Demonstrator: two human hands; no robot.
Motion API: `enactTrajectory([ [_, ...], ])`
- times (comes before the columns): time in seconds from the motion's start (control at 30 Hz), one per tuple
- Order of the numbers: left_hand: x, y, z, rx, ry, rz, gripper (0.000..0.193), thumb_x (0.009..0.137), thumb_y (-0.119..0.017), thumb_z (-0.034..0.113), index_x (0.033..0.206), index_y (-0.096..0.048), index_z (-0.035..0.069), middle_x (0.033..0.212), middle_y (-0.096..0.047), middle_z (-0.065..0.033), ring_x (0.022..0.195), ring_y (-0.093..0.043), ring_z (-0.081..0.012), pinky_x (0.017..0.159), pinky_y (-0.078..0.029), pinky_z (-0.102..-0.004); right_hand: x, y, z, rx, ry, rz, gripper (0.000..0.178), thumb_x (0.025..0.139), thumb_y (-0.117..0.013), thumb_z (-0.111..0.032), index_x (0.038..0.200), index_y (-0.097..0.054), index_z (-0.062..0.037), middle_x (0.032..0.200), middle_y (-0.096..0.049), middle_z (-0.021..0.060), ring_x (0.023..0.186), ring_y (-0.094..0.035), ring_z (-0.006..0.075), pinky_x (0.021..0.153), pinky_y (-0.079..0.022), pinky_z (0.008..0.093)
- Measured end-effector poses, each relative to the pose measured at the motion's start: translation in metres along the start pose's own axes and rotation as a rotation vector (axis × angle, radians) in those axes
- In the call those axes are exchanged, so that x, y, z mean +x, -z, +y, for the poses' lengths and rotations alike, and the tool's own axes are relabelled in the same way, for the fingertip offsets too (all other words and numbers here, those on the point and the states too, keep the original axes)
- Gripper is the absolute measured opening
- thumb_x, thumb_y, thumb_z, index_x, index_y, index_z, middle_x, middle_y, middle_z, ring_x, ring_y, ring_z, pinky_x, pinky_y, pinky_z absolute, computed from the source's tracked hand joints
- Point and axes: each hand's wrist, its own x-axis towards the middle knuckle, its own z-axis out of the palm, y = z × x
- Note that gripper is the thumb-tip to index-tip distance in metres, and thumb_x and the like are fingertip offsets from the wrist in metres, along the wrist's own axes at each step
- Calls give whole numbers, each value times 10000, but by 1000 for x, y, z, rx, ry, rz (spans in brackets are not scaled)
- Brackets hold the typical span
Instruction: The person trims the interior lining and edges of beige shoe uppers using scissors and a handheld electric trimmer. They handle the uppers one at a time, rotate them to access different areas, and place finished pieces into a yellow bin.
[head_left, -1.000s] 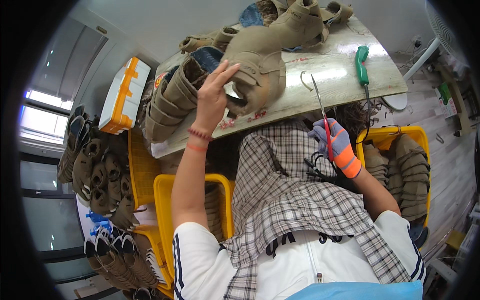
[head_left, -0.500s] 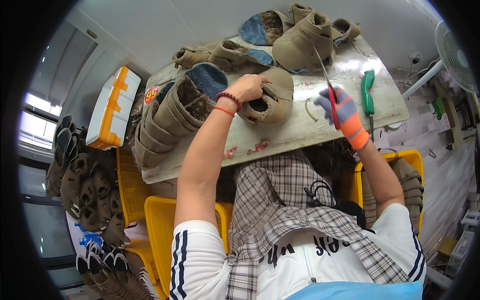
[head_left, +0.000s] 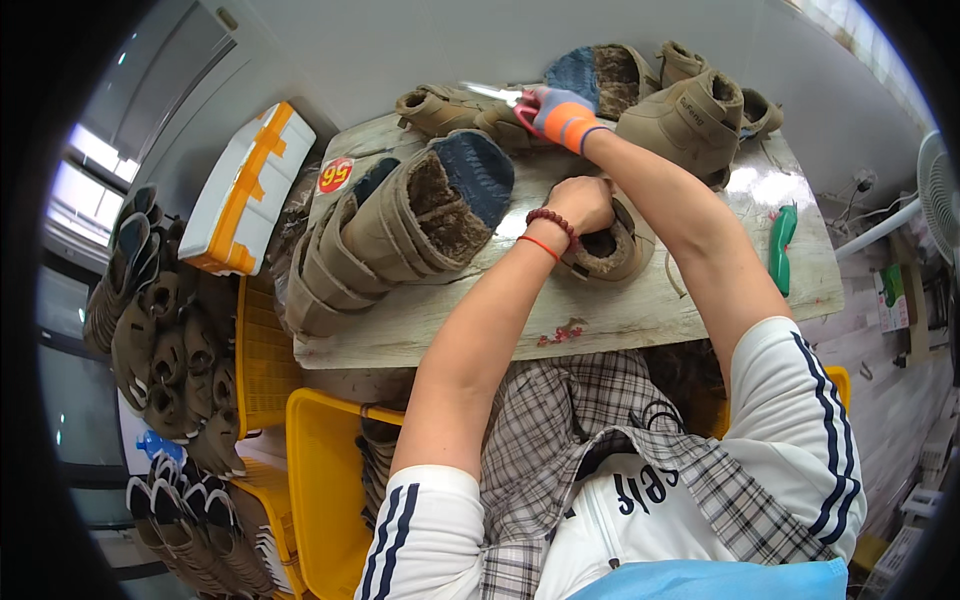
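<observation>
A tan fleece-lined shoe [head_left: 628, 262] rests on the work table [head_left: 480, 335], and my bare left hand [head_left: 585, 203] is closed on its collar. Its fingertips are partly hidden. My right hand [head_left: 562, 117], in a grey and orange glove, grips red-handled scissors [head_left: 524, 108] above the table's far side. Their blades point left, over a low tan shoe [head_left: 438, 108]. My right forearm crosses just past the left hand and covers part of the held shoe. To the left lies a row of nested tan shoe uppers [head_left: 385, 225] with fluffy lining and a blue sole piece.
More tan shoes [head_left: 690, 125] stand at the back right. A green corded hand tool [head_left: 782, 250] lies near the right edge. White foam boxes with orange tape [head_left: 250, 190], yellow crates [head_left: 325, 500] and heaped shoes [head_left: 175, 350] are at the left; a fan [head_left: 938, 190] stands far right.
My right hand has swung the scissors from the table's right side across to the far left. My left hand stays on the shoe. The whole view has shifted somewhat.
</observation>
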Motion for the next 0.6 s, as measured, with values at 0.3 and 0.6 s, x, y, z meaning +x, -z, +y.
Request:
enactTrajectory([
  [0.3,-110,63,-16,-1421,14,437,409,908,-529,195,1233,-510,-53,1164,-563,-194,1100,-529,-262,877,-482,-400,-120,167,-10,574,319,536,504,676,-815,-203,1092,-590,-31,925,-668,79,792,-600,145,738,-485,270],
  [0.6,-281,54,99,-1663,-28,345,392,953,-443,246,1269,-458,15,1207,-559,-122,1053,-590,-222,843,-516,-367,-396,129,-59,1374,82,-40,378,690,-787,-36,998,-567,-45,905,-608,-3,820,-538,66,732,-459,230],
])
